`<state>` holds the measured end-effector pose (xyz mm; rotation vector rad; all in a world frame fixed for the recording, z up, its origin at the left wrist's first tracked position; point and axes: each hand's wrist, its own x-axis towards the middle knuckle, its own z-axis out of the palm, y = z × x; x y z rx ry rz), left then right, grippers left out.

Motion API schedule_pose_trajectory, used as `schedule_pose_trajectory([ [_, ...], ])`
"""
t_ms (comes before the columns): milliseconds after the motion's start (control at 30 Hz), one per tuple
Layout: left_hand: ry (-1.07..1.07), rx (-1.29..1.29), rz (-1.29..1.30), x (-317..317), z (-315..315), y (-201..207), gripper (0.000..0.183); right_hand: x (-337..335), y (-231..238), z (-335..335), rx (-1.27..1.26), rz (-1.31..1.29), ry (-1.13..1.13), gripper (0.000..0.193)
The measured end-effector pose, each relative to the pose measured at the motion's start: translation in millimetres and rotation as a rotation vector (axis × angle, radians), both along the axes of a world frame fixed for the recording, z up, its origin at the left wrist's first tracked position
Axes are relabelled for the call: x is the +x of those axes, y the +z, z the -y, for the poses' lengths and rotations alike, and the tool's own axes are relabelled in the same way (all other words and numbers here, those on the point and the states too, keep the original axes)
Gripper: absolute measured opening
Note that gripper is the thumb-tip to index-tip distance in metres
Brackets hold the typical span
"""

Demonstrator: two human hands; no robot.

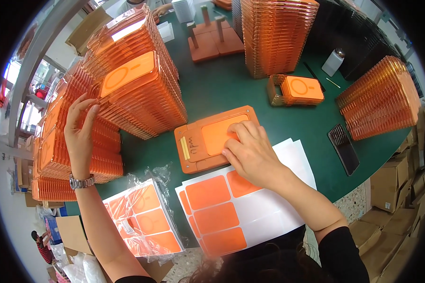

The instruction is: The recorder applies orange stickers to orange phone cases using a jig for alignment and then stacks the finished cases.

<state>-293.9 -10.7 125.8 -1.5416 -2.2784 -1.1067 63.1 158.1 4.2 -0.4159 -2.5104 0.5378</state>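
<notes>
The right hand (250,151) lay flat on the orange jig block (216,139) near the middle of the green tabletop (222,85), its fingers spread, closed on nothing, and pressing an orange rectangular sticker (220,133) down into the block's recess. The left hand (80,132) reached up to the leaning stack of clear orange trays (137,89) along the left edge, its grip pinched on the corner of the top tray (127,70), thumb and fingers closed together on the rim. That stack slanted noticeably, and so did the lower stacks (71,155) beside it; a sideways pull on the top tray could probably have dragged its neighbours along and sent the pile sliding toward the jig block. With attention split between two hands, the sticker might have shifted under the palm and gone down crooked or creased. The white backing sheet (250,207) with the remaining orange stickers hung over the near edge of the tabletop, partly under the right wrist, so a drag of the forearm might have pulled it off. A bagged pack of sticker sheets (146,221) lay just beside it at the near left, also close to the edge.
</notes>
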Motion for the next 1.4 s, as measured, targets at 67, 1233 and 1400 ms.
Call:
schedule_pose_trajectory([
  [67, -0.001, 0.025, 0.01, 2, 9, 5, 0.023, -9, 4, 2, -0.001, 0.04, 0.001, 0.017],
  [1233, 0.066, -0.224, 0.738, 171, -11, -146, 0.067, 2, -35, -92, -1.231, -0.023, -0.234, 0.035],
  [1400, -0.059, -0.31, 0.905, 170, -17, -128, 0.076, 9, -30, -95, -1.153, 0.046, -0.212, 0.053],
])
